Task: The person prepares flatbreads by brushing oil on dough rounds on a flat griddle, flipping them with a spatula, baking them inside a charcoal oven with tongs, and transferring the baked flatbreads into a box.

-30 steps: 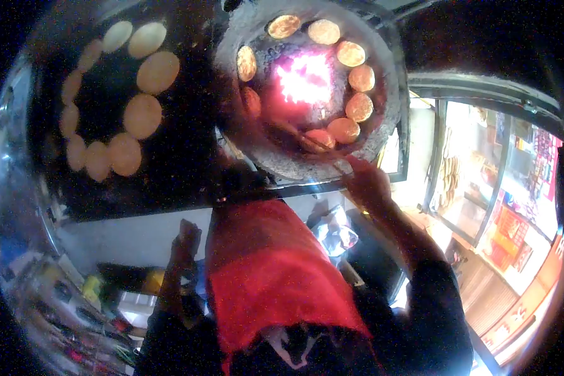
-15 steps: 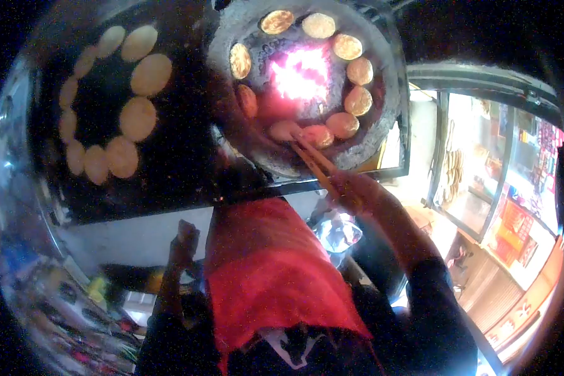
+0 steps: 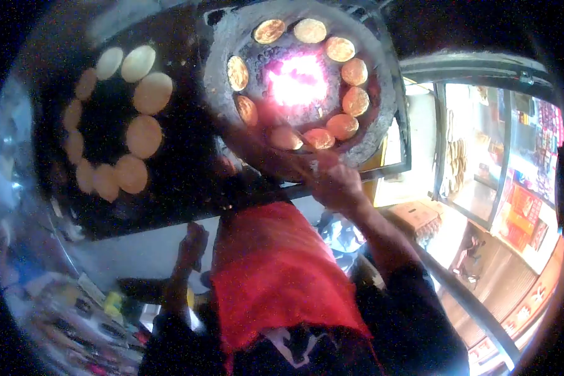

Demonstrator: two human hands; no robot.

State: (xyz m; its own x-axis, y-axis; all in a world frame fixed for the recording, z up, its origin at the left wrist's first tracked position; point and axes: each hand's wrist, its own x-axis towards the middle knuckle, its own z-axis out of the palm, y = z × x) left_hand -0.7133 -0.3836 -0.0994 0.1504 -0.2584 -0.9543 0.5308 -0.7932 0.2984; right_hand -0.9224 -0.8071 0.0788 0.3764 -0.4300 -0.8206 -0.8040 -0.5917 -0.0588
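Several round flatbreads (image 3: 355,101) lie in a ring around a glowing fire (image 3: 297,79) inside a round oven (image 3: 370,144). My right hand (image 3: 337,183) is closed around wooden tongs (image 3: 307,149) at the oven's near edge; the tongs' tips are close to a bread (image 3: 286,138) at the lower side of the ring, and whether they touch it is blurred. On the dark griddle (image 3: 188,138) to the left, more pale rounds (image 3: 144,136) form another ring. My left hand (image 3: 194,241) hangs below the griddle's front edge, fingers curled; anything inside it is hidden.
A red apron (image 3: 282,269) covers my front. A cardboard box (image 3: 413,216) and a glass-fronted case (image 3: 479,150) with breads stand at the right. Plastic bags and small items (image 3: 75,319) lie at the lower left. A silvery bag (image 3: 341,235) sits beneath the oven.
A bread appears at the lower left of the oven ring since the earliest frame. My right hand has moved left and slightly up since the middle frame. The view has shifted a little.
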